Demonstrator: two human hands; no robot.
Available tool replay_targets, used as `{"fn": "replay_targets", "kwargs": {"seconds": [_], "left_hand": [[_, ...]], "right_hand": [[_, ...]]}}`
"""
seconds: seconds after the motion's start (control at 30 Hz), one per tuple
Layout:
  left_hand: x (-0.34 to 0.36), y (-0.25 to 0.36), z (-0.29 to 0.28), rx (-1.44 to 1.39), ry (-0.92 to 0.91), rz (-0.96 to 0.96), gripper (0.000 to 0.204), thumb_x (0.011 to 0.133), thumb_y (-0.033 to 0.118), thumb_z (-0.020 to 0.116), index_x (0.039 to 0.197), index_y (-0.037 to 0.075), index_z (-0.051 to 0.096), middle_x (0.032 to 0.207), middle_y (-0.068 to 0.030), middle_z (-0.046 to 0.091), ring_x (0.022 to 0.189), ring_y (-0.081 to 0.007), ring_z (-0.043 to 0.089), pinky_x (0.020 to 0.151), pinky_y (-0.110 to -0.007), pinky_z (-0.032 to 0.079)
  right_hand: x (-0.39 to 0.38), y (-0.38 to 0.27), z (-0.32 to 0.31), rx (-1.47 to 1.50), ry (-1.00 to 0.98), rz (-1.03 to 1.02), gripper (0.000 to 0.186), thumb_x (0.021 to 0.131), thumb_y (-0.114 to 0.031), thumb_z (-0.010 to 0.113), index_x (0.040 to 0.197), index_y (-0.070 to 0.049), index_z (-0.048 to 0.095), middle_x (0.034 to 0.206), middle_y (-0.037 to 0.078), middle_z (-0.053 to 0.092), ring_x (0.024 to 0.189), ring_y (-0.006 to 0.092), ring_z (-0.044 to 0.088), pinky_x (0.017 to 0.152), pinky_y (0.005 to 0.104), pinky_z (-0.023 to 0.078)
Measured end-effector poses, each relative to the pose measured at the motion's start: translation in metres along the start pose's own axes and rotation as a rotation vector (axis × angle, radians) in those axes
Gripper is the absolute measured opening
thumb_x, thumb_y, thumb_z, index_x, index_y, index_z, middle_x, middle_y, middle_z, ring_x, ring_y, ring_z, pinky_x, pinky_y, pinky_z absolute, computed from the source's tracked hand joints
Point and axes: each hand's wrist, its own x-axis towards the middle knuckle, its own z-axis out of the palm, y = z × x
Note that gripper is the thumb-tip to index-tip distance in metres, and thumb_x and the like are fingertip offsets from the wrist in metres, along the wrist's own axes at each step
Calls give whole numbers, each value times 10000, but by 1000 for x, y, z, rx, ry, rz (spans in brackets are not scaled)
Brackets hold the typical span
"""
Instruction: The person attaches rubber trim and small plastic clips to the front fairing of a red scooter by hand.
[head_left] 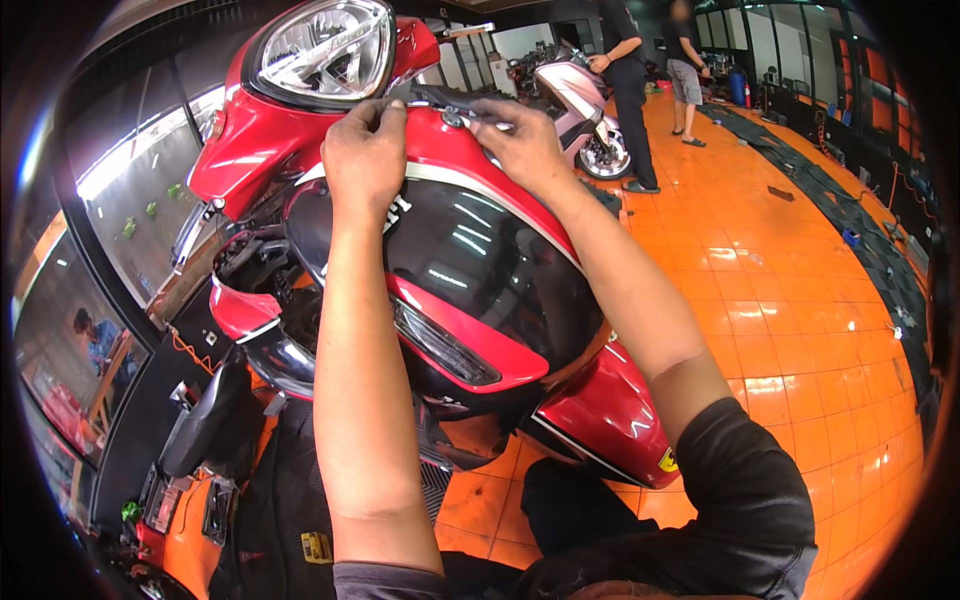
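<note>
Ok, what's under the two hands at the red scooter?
Between the left hand and right hand, a red panel shows, with a small silvery part on it. Whatever lies directly beneath either hand is covered.

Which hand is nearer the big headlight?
Left. In the picture, the left hand is just below the headlight's lower right edge; the right hand is farther right, beside the red panel.

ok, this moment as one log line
left hand: at red panel | right hand: at same panel | headlight: just beyond left hand | grips: unclear
</note>
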Motion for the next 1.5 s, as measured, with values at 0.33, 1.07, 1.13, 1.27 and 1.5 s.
{"fn": "replay_targets", "kwargs": {"seconds": [0.33, 1.07, 1.13, 1.27, 1.5], "left_hand": [[0, 6, 0, -48, -28, -37, 336, 863, 294, 643, 975, -14, 720, 805, -198, 710, 760, -280, 698, 764, -359, 515], [-3, 9, 1, 9, -90, -28, 359, 855, 318, 618, 999, 7, 726, 864, -205, 717, 853, -343, 701, 818, -380, 517], [-4, 9, 4, 21, -112, -19, 354, 855, 315, 624, 1003, 11, 726, 871, -207, 716, 853, -348, 700, 818, -383, 518], [-5, 7, 6, 149, -184, 111, 346, 846, 303, 638, 1065, 49, 723, 976, -217, 707, 919, -353, 685, 842, -391, 518], [-14, 12, 17, 757, -402, 393, 452, 869, 290, 594, 1304, 168, 616, 1386, -67, 567, 1323, -326, 458, 1081, -513, 356]], "right_hand": [[14, -10, 5, 61, -91, 170, 383, 833, -293, 711, 1099, -17, 712, 959, 202, 720, 893, 275, 703, 832, 345, 525], [8, -17, 7, -159, -86, -80, 275, 892, -162, 602, 1117, -49, 712, 1150, 144, 693, 1069, 271, 654, 964, 342, 483], [6, -14, 7, -155, -90, -62, 281, 886, -155, 594, 1122, -59, 713, 1175, 146, 682, 1094, 288, 645, 976, 351, 479], [2, -15, 8, -111, -94, 1, 283, 886, -165, 594, 1128, -85, 716, 1212, 141, 666, 1116, 296, 634, 985, 358, 474], [3, -4, 2, 82, -93, 135, 411, 861, -187, 617, 1251, -60, 634, 1215, 217, 640, 1119, 342, 617, 992, 386, 465]]}}
